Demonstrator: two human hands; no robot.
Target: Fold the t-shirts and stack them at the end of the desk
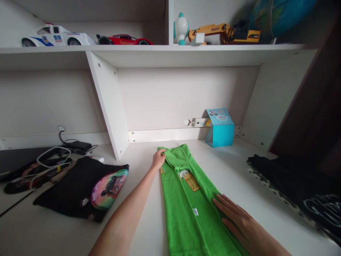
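A green T-shirt (pixel 183 217) lies on the white desk with its sides folded inward into a long strip. A yellow beer-mug print and a small white label show on it. My left hand (pixel 159 159) is closed on the cloth at the far left corner, with the fingertips partly hidden. My right hand (pixel 237 217) lies flat along the shirt's right edge, fingers stretched out and holding nothing. The near end of the shirt runs out of the bottom of the view.
Left is a folded black garment (pixel 71 192) beside tangled white cables (pixel 53 163). A dark garment (pixel 298 195) lies right. Behind stand a blue desk calendar (pixel 223 135) and a power strip (pixel 199 122). The shelf (pixel 149 53) above holds toy vehicles and a globe (pixel 282 16).
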